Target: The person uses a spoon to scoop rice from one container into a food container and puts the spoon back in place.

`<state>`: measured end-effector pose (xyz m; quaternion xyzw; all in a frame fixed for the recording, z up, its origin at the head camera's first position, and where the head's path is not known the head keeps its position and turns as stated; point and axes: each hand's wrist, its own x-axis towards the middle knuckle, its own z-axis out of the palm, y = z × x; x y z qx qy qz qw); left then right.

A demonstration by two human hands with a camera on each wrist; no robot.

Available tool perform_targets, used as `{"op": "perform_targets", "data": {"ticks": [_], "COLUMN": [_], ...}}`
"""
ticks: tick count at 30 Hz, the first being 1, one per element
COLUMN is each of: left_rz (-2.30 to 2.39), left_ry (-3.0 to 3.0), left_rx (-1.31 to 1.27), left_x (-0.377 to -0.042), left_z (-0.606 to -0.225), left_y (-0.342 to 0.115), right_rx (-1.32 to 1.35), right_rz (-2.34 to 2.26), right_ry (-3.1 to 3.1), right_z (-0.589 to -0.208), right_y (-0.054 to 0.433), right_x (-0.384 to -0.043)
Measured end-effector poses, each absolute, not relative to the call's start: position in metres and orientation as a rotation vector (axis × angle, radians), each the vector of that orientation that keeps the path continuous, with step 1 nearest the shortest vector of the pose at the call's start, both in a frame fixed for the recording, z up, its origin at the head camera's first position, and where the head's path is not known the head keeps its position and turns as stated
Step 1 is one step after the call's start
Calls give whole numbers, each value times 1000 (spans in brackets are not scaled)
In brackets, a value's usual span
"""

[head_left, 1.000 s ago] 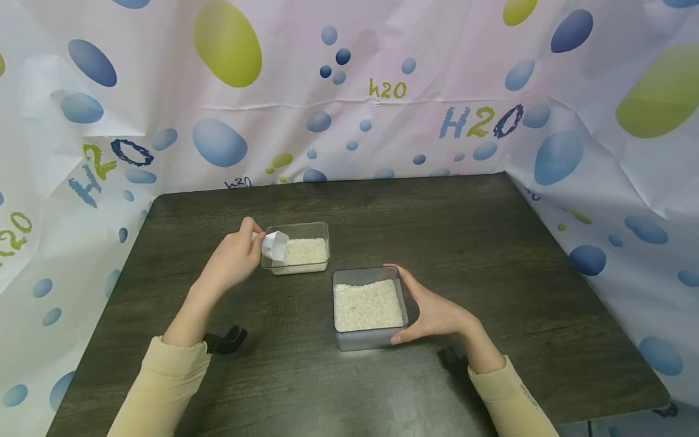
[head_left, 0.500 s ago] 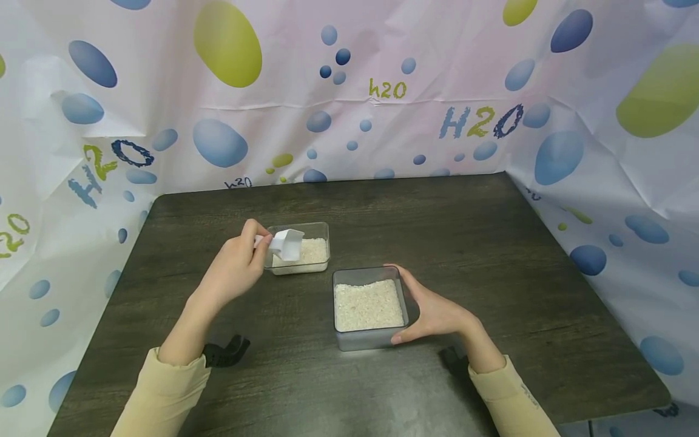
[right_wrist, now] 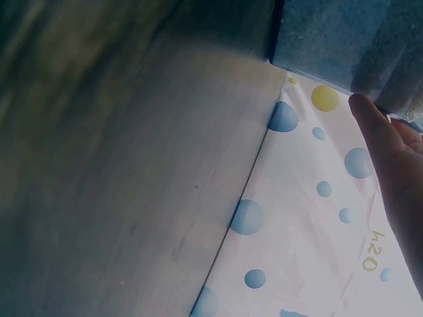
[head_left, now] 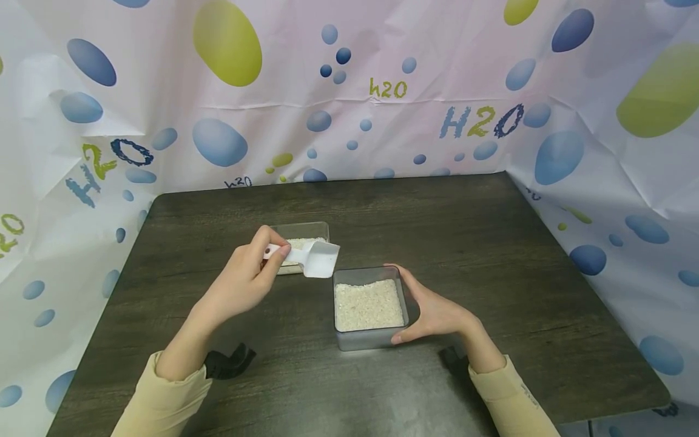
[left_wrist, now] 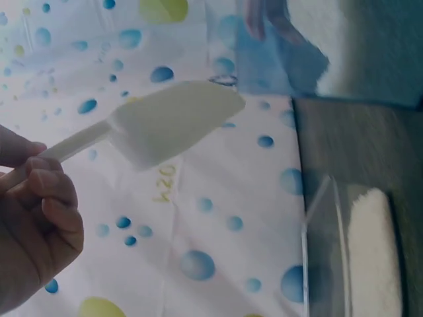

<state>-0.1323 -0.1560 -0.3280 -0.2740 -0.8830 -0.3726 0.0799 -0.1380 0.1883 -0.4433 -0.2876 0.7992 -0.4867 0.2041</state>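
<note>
Altogether two hands (head_left: pixel 246 276) (head_left: pixel 437 312), one scoop (head_left: pixel 321 260), two containers (head_left: pixel 300 230) (head_left: pixel 363 340).

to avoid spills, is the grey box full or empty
Partly full: the grey box holds rice, and bare inner wall shows above it at the back.

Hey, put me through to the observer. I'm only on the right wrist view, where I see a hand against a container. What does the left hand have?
Observer: The left hand pinches a white scoop by its handle.
Operator: Thanks. Is anything else set out that I'm missing?
Observer: Yes. In the head view, a clear container with rice in it stands on the table, farther off and to the left of the gray container that the right hand holds.
</note>
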Motion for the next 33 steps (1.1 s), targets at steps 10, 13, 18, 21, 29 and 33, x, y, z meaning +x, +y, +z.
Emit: {"op": "perform_targets", "data": {"ticks": [10,13,18,21,29,33], "left_rz": [-1158,-1165,-1126,-1046,-961,-922], "left_ry": [-2569,-2554,-2610,-2687,-2789,-2828], "left_rx": [-937,-1018,-1142,-1176,-1219,-1226], "left_x": [-122,-120,-119,-119,-123,-124], "left_z": [-318,-318,-320,-322,-334,-342], "left_y": [-144,-139,-130,-123,-110,-105], "right_rx": [-818,-813,-810,-816,-816,-819], "right_rz": [-1356,-1358,-1363,-1363,-1366,-1367], "right_ry": [2230,2228,2232,2235,2238,2241], "right_z": [-444,-444,-444,-445,-445,-445], "right_y": [187,187,187,188,188,188], "right_x": [-138,-138,-139,-139,-138,-138]}}
